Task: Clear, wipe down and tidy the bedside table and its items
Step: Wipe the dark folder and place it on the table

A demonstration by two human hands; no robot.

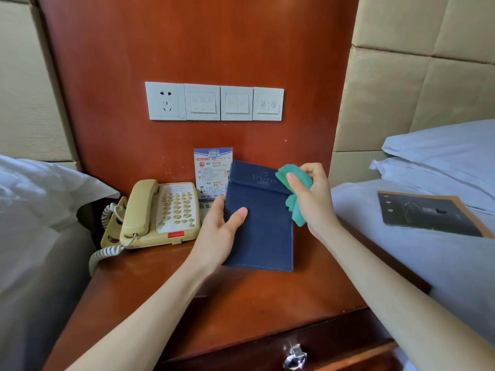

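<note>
Left hand [222,231] grips the blue pouch [261,218], long axis near-to-far; right hand [310,194] clutches the green cloth [293,188] at its far-right corner.

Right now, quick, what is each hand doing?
Left hand: holds the blue folder by its left edge, thumb on the front.
Right hand: fingers pinch a bunched green cloth against the folder's top right.

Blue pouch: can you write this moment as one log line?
left hand holds blue pouch | right hand presses green cloth on pouch flap | phone on table
</note>
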